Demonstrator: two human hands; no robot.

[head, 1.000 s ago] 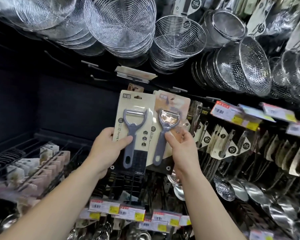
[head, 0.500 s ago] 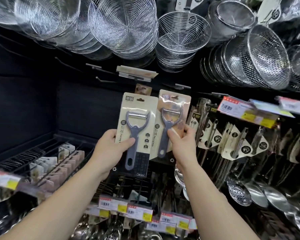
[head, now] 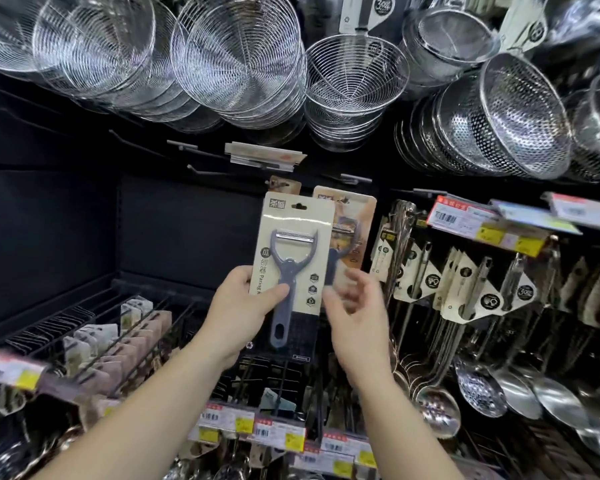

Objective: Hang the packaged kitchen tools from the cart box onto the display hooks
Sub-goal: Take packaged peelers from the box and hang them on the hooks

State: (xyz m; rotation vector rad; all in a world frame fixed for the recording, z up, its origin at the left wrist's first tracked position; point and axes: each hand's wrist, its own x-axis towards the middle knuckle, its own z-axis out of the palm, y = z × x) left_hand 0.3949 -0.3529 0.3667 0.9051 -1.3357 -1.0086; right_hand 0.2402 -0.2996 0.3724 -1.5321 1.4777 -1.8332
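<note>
Head view: left hand [head: 238, 311] pinches the cream card-backed pack of a grey Y-shaped peeler [head: 293, 268] at its lower left edge, thumb across the handle. Right hand [head: 357, 315] hangs just beside it, fingers loosely spread and blurred, holding nothing. A second brown-printed peeler pack [head: 352, 223] sits behind, apparently on a hook. Light, stiff card, probably easiest to steer gripped low. Black panel [head: 184, 223] leaves room leftward; steel ladles [head: 465, 289] crowd the right.
</note>
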